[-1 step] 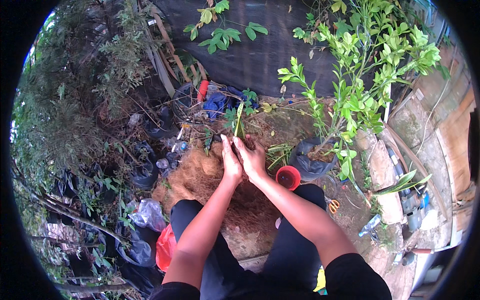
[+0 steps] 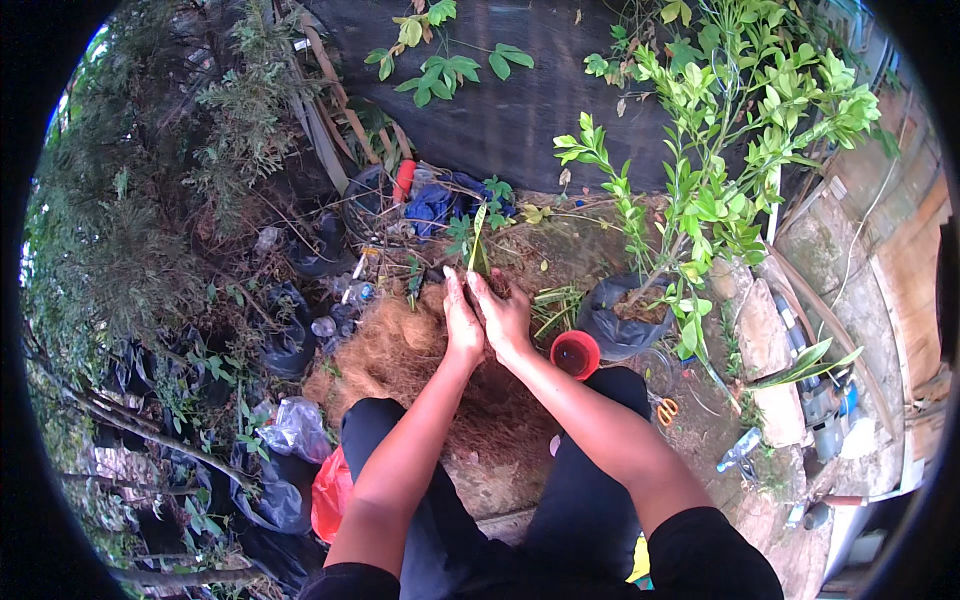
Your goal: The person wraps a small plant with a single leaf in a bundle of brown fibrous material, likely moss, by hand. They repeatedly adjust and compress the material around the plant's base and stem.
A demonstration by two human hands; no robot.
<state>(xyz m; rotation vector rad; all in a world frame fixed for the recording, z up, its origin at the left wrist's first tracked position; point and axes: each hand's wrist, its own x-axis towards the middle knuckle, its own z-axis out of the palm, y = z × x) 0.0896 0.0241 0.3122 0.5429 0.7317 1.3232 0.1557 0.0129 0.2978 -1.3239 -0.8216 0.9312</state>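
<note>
My left hand (image 2: 462, 320) and my right hand (image 2: 507, 318) press in from both sides, palms facing and fingers pointing away from me. Between them they clasp the low end of a snake plant (image 2: 479, 245), whose single upright leaf, green with yellowish edges, rises beyond my fingertips. Dark brown fibre shows by the right fingers; my hands hide most of the plant's base. Beneath and to the left spreads a loose heap of brown coconut fibre (image 2: 385, 345), lying between my knees and the far ground.
Right of my hands stand a red pot (image 2: 575, 355) and a black grow bag (image 2: 610, 335) bearing a leafy shrub. Orange-handled scissors (image 2: 666, 409) lie by my right knee. At left are a red plastic bag (image 2: 332, 497) and a clear bag (image 2: 297, 430). A dark sheet (image 2: 560, 100) hangs behind.
</note>
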